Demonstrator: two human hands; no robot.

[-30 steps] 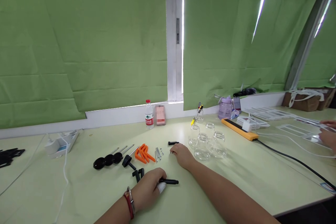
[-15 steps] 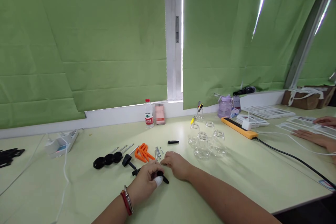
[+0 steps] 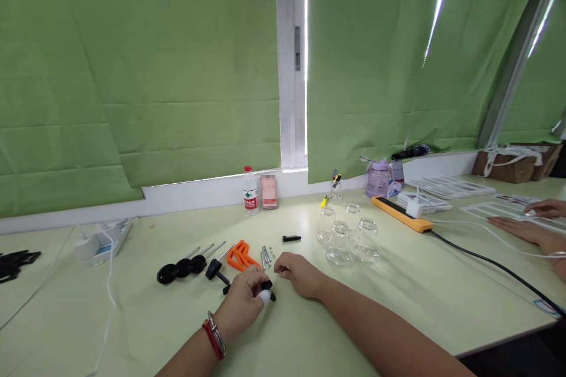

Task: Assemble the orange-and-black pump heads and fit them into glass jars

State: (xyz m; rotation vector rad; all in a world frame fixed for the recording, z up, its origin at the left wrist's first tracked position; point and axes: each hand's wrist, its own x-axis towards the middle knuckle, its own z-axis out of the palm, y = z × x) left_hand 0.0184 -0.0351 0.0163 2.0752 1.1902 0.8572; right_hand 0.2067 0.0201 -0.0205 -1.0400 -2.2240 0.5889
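My left hand [image 3: 243, 301], with a white wrap on its thumb, is closed around a small black plastic part [image 3: 267, 285]; most of the part is hidden by the fingers. Close by on the right, my right hand [image 3: 304, 275] has its fingertips pinched together over something tiny that I cannot make out. Bolts [image 3: 265, 256] and small nuts [image 3: 272, 251] lie just beyond the two hands. Orange angled pieces [image 3: 241, 256] rest left of the bolts. Several black round-headed parts with metal rods [image 3: 183, 268] lie further left. Behind my right hand is a black ridged piece [image 3: 291, 238].
Several clear glass jars [image 3: 340, 247] stand to the right, near an orange power strip [image 3: 400, 214] with cables. A water bottle [image 3: 250, 194] and purple jug [image 3: 378, 179] stand at the back. Another person's hands [image 3: 522, 230] work far right. A white power strip [image 3: 104, 241] sits left.
My left hand has tilted the black part and lifted it slightly away from me. My right hand has shifted a little to the right, its fingers more curled.
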